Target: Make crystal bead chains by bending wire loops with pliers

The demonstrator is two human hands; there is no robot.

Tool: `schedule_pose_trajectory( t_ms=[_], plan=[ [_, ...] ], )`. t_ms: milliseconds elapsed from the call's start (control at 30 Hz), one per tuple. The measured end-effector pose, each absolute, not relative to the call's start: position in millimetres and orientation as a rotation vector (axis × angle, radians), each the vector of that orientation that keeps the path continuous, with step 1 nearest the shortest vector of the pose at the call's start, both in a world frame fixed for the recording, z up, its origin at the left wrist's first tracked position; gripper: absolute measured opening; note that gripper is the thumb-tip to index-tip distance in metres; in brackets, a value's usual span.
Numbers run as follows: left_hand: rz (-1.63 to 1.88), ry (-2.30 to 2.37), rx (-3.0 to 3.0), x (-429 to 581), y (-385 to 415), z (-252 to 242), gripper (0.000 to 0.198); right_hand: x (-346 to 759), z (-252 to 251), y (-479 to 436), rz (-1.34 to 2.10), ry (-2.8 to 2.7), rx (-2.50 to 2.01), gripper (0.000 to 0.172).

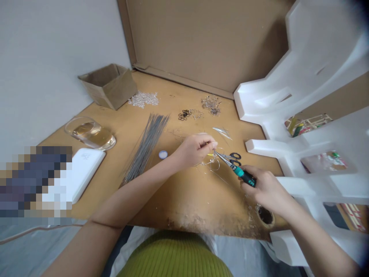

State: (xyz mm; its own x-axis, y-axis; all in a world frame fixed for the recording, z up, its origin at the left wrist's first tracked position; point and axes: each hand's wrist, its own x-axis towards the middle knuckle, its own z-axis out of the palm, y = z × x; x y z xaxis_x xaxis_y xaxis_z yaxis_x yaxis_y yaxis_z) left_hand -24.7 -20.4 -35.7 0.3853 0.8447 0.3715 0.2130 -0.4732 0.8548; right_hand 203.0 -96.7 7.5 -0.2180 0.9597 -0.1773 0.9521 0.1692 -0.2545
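Note:
My left hand hovers over the middle of the brown board, fingers pinched together on a small wire piece at its fingertips. My right hand is closed round the teal handle of thin pliers, whose tips meet the wire right at the left fingertips. Black-handled scissors lie just behind the pliers. A thin clear wire loop rests on the board below the fingertips.
A bundle of grey wires, a small white disc, black rings, clear beads, metal hooks, a cardboard box, a glass dish, a white case, white foam at right.

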Motion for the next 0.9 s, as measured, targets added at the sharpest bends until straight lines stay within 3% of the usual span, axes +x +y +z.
schedule_pose_trajectory(
  t_ms=[267,900],
  plan=[
    [1.120,0.900,1.924,-23.4,-20.2,-36.4,0.024,199.8,6.1,-97.0,0.650,-2.302,-1.980,0.020],
    [1.146,0.923,1.899,-19.8,-20.1,-40.1,0.023,200.1,8.2,-100.0,0.671,-2.305,-2.032,0.030]
  ],
)
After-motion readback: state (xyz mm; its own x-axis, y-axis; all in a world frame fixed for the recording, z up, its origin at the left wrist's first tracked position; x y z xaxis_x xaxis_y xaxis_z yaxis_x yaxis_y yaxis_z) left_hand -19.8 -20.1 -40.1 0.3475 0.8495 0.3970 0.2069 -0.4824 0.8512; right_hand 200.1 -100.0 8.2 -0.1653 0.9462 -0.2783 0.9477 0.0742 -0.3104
